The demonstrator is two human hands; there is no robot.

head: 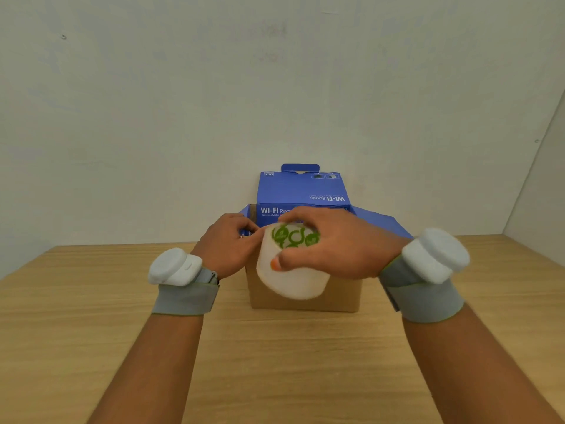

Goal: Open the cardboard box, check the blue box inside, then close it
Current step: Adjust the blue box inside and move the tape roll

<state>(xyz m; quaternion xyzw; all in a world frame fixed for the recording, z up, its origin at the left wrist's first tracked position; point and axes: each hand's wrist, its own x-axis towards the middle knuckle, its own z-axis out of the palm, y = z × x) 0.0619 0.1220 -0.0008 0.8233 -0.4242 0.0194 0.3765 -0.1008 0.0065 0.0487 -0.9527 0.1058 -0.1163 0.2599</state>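
A brown cardboard box stands on the wooden table near the wall. A blue box with white "WI-FI Ready" print sits in it, its lid flap raised toward the wall. My right hand grips a white cylindrical device with green markings on its top, held tilted in front of the cardboard box. My left hand rests at the box's left top edge, fingertips touching the blue box and the white device. Both wrists carry grey straps with white sensor pods.
A pale wall stands right behind the box, and a side wall closes off the right. The table's wooden surface stretches left, right and toward me.
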